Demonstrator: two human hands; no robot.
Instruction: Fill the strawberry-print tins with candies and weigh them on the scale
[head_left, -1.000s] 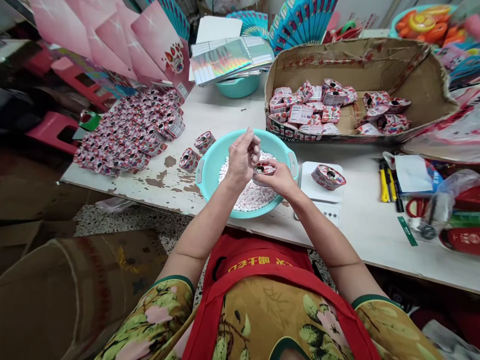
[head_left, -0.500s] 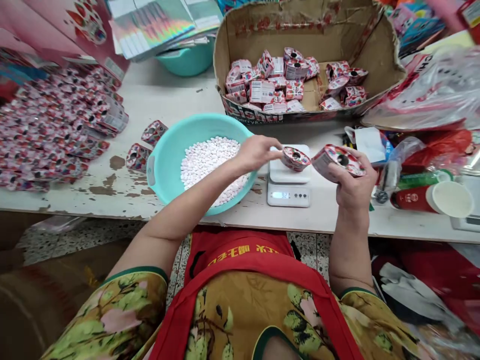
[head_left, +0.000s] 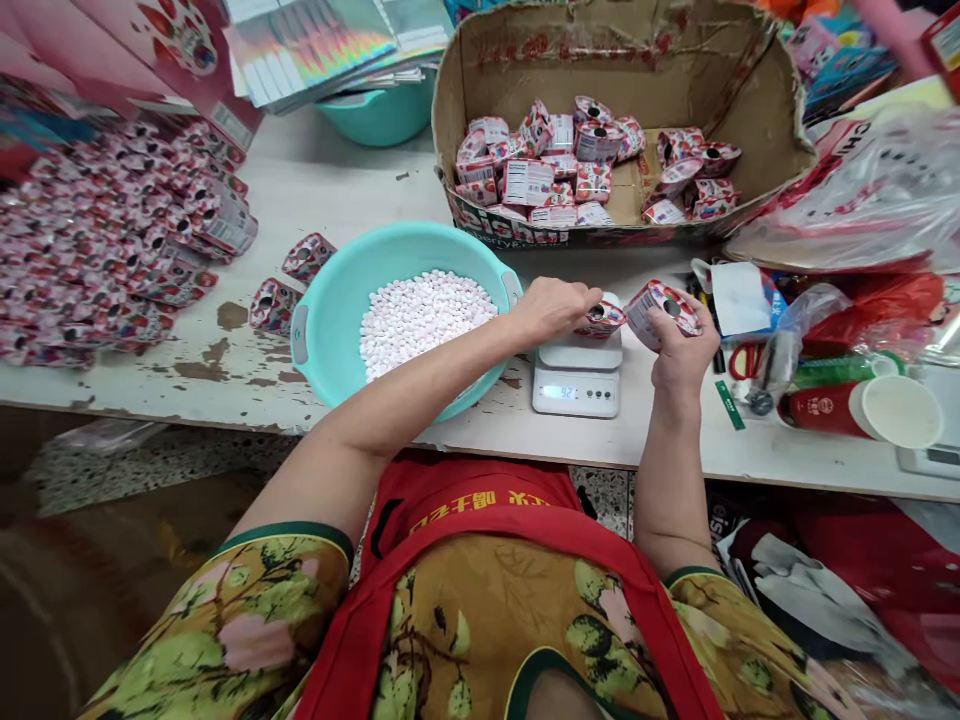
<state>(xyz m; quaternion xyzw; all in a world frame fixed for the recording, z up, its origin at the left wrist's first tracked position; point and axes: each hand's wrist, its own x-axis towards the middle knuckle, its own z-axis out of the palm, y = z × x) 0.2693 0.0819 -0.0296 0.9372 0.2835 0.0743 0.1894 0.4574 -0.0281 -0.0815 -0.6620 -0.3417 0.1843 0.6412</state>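
My right hand grips a small red-and-white printed box with a dark round hole in its face, held up to the right of a white digital scale. A similar small box is at the scale's pan. Over that box's left part, my left hand has its fingers closed in a pinch; whatever they hold is hidden. Left of the scale, a turquoise basin holds many small white candies. The scale's display appears to read 92.
A cut-down cardboard box with several printed boxes stands behind. A heap of such boxes covers the left side, with two loose ones near the basin. At right lie a red paper cup, scissors and plastic bags.
My left hand has moved right, from the left edge of the box at the scale to over it. My right hand has shifted slightly left with its box.
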